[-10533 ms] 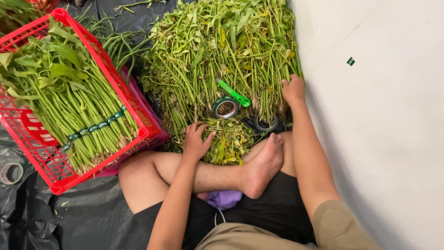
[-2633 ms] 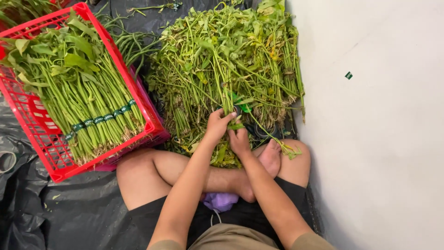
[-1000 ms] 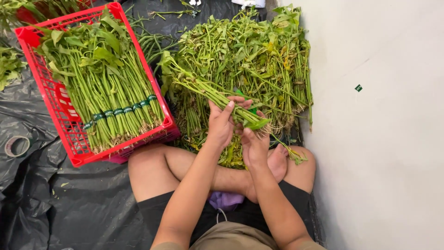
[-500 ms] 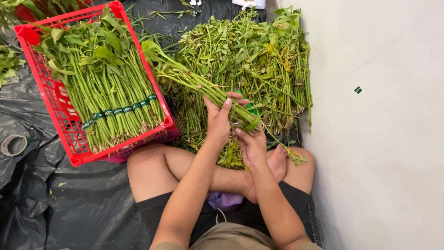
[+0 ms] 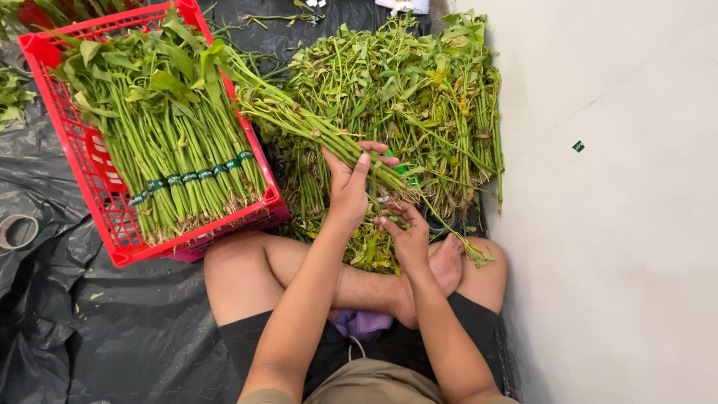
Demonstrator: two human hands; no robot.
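Two hands: your left hand (image 5: 348,183) and right hand (image 5: 404,232) meet over your crossed legs, above a heap of green stalks.
Left hand: your fingers curl up around a long bunch of leafy green stems (image 5: 299,123); the grip sits near the root end, which looks like the way to keep the stalks gathered and level.
Right hand: your fingers are bent loosely at the cut ends of the bunch, fingertips touching the stems; whether they pinch a single strand cannot be told.
Bunch: it slants up and to the left, its leafy tips reaching over the corner of the red plastic crate (image 5: 82,161).
Crate: it holds neat rows of green stalks, each bundle bound with a dark green band (image 5: 196,177), roots toward you, so finished bundles appear to be kept apart from loose ones.
Loose pile: a large mound of tangled green and yellowing stalks (image 5: 419,105) lies just beyond your hands, within easy reach.
Edges: the pale wall (image 5: 613,224) stands close on your right, touching the pile and hemming your right elbow.
Open room: black plastic sheeting (image 5: 112,329) spreads to your left, with a roll of tape (image 5: 16,230) near its edge.
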